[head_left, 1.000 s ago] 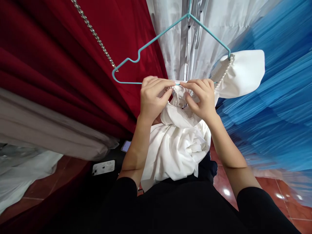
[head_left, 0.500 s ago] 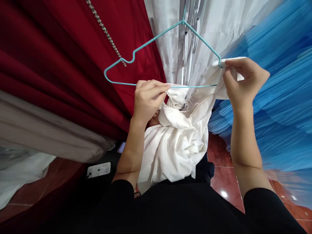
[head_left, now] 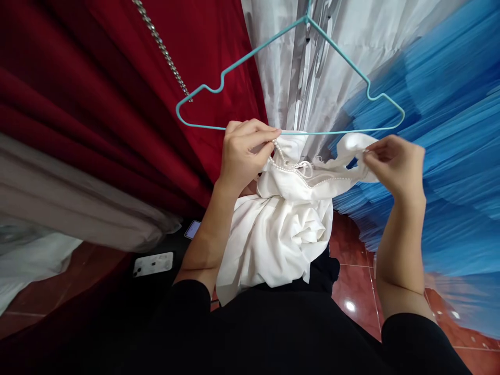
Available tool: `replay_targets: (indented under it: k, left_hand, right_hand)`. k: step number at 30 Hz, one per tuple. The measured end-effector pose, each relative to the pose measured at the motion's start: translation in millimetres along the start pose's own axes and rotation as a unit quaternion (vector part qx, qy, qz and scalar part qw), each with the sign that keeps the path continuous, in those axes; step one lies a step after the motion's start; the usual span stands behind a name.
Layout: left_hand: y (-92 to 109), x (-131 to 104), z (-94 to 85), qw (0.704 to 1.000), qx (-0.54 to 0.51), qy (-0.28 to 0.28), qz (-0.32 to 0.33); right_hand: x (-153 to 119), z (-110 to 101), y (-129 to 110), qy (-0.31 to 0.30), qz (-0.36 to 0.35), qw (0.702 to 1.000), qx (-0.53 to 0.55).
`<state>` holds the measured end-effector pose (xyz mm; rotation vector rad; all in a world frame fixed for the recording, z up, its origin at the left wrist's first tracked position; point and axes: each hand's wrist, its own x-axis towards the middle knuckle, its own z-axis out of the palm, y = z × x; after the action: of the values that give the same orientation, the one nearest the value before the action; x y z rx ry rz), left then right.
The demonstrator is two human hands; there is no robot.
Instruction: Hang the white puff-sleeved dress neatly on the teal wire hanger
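Currently, the left hand has its fingers clamped on the lower bar of a light blue hanger, near the middle of that bar, with the edge of a white garment caught close by. The right hand pinches thumb and fingers together on a loose, puffed part of the same garment, just below the hanger's right end and apart from the wire. The rest of the white cloth hangs from the bar beside the left hand and gathers in a thick, folded heap just in front of the person's black top. A string of pearl-like beads edges its upper part, sagging between the two hands. The hanger's neck runs out of view at the top, and both of its shoulders are bare.

To the left hang deep red fabric, with a glittering chain against it, and a beige drape. Blue tulle fills the right side, over reddish floor tiles. Low on the left, a white-backed phone lies on a dark surface, near a second phone with a pale screen.
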<state>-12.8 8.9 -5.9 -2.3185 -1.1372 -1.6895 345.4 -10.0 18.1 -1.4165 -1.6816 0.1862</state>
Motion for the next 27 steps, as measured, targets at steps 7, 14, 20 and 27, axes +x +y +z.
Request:
replay_targets:
  k: [7, 14, 20, 27]
  left_hand:
    - [3, -2, 5.4, 1.0, -0.021, -0.009, -0.015]
    - [6, -3, 3.0, 1.0, 0.01, -0.022, -0.017]
    - [25, -22, -13.1, 0.998, -0.027, -0.029, 0.043]
    - [2, -56, -50.0, 0.922, -0.205, -0.018, -0.329]
  right_hand:
    - [-3, 51, -56, -0.036, -0.305, 0.952, 0.018]
    - [11, 101, -48, -0.001, -0.299, 0.952, 0.072]
    - [9, 90, -49, 0.011, -0.283, 0.956, 0.077]
    - [10, 94, -50, 0.01, -0.267, 0.96, 0.089]
